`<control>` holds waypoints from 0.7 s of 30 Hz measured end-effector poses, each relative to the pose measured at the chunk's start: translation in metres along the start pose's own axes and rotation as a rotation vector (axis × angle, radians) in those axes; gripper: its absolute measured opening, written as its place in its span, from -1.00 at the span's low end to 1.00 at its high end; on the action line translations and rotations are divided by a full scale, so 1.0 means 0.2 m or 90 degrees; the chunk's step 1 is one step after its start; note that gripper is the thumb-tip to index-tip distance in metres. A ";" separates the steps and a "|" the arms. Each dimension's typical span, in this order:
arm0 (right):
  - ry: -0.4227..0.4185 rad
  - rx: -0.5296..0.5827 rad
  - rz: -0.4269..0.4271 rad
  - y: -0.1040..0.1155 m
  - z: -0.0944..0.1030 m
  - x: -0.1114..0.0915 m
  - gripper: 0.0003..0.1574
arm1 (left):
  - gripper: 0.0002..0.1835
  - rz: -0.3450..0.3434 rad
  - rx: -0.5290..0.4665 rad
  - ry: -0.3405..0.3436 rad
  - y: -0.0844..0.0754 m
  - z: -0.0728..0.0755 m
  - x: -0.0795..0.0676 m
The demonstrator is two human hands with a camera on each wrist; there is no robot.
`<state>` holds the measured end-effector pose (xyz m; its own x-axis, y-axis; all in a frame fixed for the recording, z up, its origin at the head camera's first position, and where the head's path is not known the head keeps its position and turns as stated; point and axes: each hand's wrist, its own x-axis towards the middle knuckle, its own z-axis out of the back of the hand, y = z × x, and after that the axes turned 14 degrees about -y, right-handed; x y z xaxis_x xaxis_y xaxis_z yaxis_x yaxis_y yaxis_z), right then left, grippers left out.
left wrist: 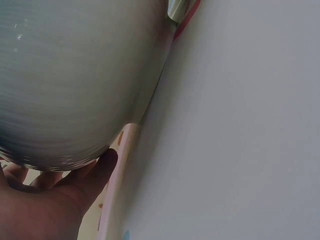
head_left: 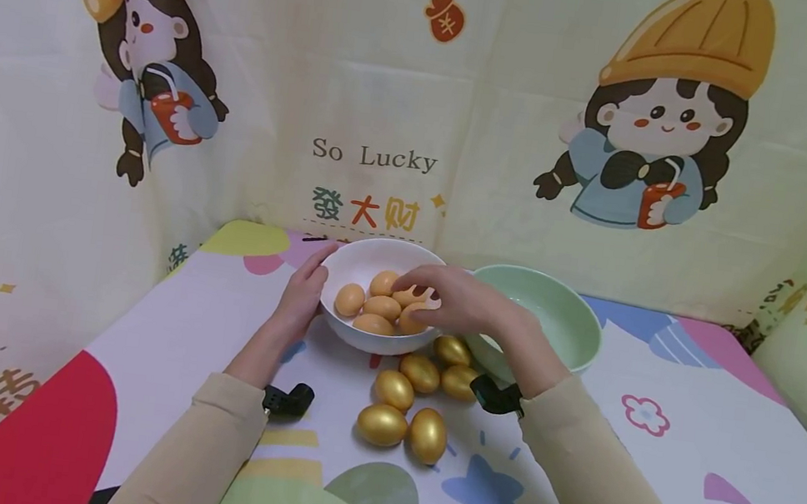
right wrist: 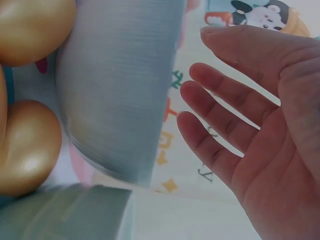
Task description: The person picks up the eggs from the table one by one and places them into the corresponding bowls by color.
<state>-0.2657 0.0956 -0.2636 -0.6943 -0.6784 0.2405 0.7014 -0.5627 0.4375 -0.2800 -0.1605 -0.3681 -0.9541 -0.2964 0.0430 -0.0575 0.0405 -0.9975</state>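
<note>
A white bowl (head_left: 377, 340) with several brown eggs (head_left: 381, 308) in it stands near the back of the table. At its left side my left hand (head_left: 303, 294) holds the bowl. In the left wrist view, the thumb (left wrist: 105, 167) lies against the outer wall of the bowl (left wrist: 75, 85). Over the bowl's right part hovers my right hand (head_left: 461, 299), its fingers loosely bent and apart. The right wrist view shows that hand (right wrist: 280, 125) holding nothing beside the bowl's rim. Several golden eggs (head_left: 394, 390) lie in front of the bowls.
To the right of the white bowl stands a light green bowl (head_left: 562, 318), partly behind my right forearm. A patterned cloth (head_left: 618, 472) covers the table. Behind it hangs a cream curtain (head_left: 494, 129) printed with cartoon figures.
</note>
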 end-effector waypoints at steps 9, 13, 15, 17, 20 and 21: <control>-0.029 0.001 0.036 0.01 0.03 -0.08 -0.52 | -0.43 0.001 0.005 -0.003 0.00 0.01 -0.01; -0.047 0.007 0.040 0.02 0.04 -0.12 -0.52 | -0.43 0.000 0.009 -0.004 0.00 0.01 0.00; -0.056 0.011 0.035 0.03 0.05 -0.14 -0.52 | -0.43 0.002 0.012 -0.004 0.00 0.01 0.00; -0.066 0.016 0.033 0.02 0.07 -0.17 -0.53 | -0.43 0.004 0.019 -0.002 0.00 0.01 0.00; -0.085 0.010 0.032 0.01 0.08 -0.22 -0.54 | -0.43 0.004 0.033 0.002 -0.01 0.01 0.00; -0.093 0.010 0.033 0.00 0.09 -0.23 -0.55 | -0.43 0.004 0.040 0.003 -0.01 0.02 0.01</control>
<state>-0.2360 0.1357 -0.2594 -0.6736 -0.6299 0.3865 0.7355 -0.5205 0.4337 -0.2799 -0.1640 -0.3656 -0.9560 -0.2913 0.0363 -0.0327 -0.0172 -0.9993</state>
